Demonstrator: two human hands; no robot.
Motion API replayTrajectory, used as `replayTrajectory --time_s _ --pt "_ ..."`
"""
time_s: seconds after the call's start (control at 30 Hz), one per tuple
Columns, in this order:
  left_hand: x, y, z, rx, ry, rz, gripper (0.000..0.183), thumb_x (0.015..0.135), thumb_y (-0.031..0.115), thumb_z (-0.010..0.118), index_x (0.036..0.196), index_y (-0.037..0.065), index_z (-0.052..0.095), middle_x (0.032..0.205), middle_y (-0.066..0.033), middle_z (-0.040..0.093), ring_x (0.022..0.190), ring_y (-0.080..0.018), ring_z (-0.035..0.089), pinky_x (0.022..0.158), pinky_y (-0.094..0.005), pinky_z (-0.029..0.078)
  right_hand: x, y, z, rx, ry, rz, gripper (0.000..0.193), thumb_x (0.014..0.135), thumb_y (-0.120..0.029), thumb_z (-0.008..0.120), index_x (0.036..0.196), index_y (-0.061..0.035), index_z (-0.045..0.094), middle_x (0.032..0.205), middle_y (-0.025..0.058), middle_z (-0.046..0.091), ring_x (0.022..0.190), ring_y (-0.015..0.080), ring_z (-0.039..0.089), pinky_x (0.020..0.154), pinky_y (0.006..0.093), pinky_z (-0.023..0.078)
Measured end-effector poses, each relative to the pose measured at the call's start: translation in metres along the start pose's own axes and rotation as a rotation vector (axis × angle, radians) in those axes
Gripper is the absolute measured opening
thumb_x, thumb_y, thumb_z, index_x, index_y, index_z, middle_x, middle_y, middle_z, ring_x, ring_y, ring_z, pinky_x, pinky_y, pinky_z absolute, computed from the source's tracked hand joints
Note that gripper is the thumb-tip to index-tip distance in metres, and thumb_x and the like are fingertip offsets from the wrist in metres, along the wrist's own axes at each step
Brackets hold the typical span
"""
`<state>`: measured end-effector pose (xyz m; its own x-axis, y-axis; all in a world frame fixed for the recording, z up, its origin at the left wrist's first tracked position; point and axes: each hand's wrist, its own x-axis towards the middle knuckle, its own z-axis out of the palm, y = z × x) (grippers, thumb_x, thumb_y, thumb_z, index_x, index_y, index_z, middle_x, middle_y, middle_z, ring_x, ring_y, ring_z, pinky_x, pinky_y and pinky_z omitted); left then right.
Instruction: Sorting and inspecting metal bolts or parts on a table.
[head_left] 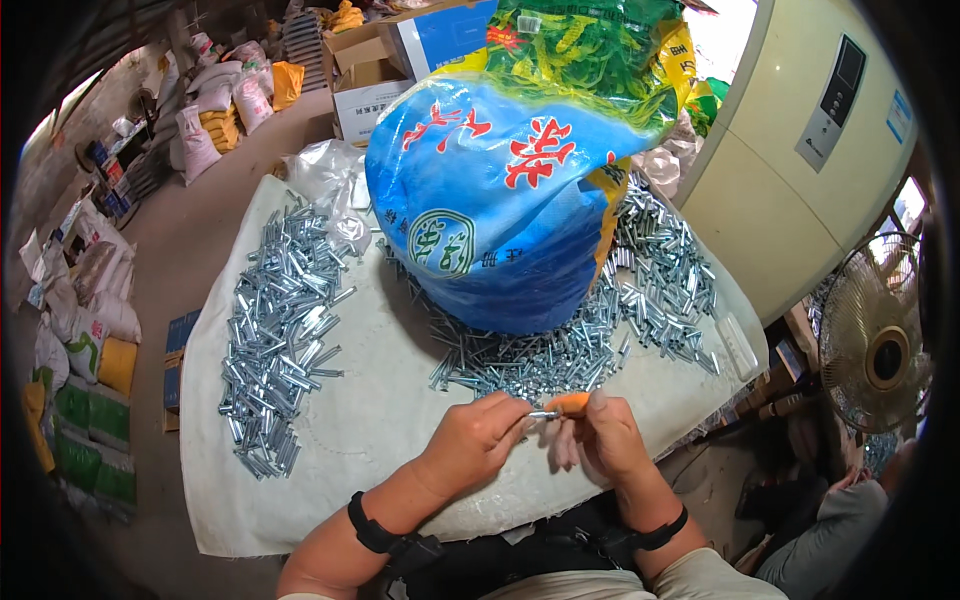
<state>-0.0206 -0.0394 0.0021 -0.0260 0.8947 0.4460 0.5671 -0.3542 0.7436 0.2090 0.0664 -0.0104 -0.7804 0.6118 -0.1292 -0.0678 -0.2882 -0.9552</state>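
Near the front of the cloth-covered table my left hand pinches one end of a small silver metal pin. My right hand is closed at the pin's other end, thumb up. Something orange sits at its fingertips; whether it is a finger cover or a held piece I cannot tell. Just beyond both hands lies a middle heap of silver metal pieces. More such rod-like pieces form a long pile on the left and another pile on the right.
A large blue printed sack stands on the pale table cover, with clear plastic bags beside it. At right are a cream appliance cabinet, a fan and another person's sleeve. Stacked sacks line the left side.
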Motion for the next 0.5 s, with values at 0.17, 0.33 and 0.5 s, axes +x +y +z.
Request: replayTrajectory --time_s 0.17,0.33,0.5 --pt "-0.001 -0.002 0.001 0.032 -0.005 -0.009 0.012 0.1 0.005 0.079 0.112 0.004 0.074 0.093 -0.015 0.071 0.079 -0.038 0.073 0.069 -0.045 0.058 0.002 0.003 0.01 -0.056 0.203 -0.051 0.068 0.122 -0.054 0.049 0.121 0.0087 0.076 0.093 0.0118 0.077 0.065 0.016 0.071 0.057 0.0259 0.05" --pt "-0.001 0.0 0.001 -0.007 -0.012 -0.02 0.01 0.101 0.007 0.078 0.111 0.004 0.074 0.092 -0.0149 0.07 0.079 -0.0387 0.072 0.068 -0.0452 0.058 -0.001 -0.009 -0.009 0.159 -0.104 0.11 0.059 0.119 -0.049 0.061 0.127 0.008 0.075 0.097 0.0105 0.077 0.073 0.0157 0.073 0.061 0.0274 0.054" --pt "0.0 -0.003 0.002 0.012 -0.009 -0.026 0.01 0.102 0.007 0.078 0.111 0.005 0.074 0.093 -0.0149 0.071 0.079 -0.0383 0.072 0.068 -0.0452 0.058 0.003 -0.012 0.013 0.029 0.178 -0.009 0.032 0.111 -0.024 0.077 0.128 0.0038 0.076 0.093 0.0118 0.078 0.073 0.0172 0.075 0.065 0.0291 0.059"
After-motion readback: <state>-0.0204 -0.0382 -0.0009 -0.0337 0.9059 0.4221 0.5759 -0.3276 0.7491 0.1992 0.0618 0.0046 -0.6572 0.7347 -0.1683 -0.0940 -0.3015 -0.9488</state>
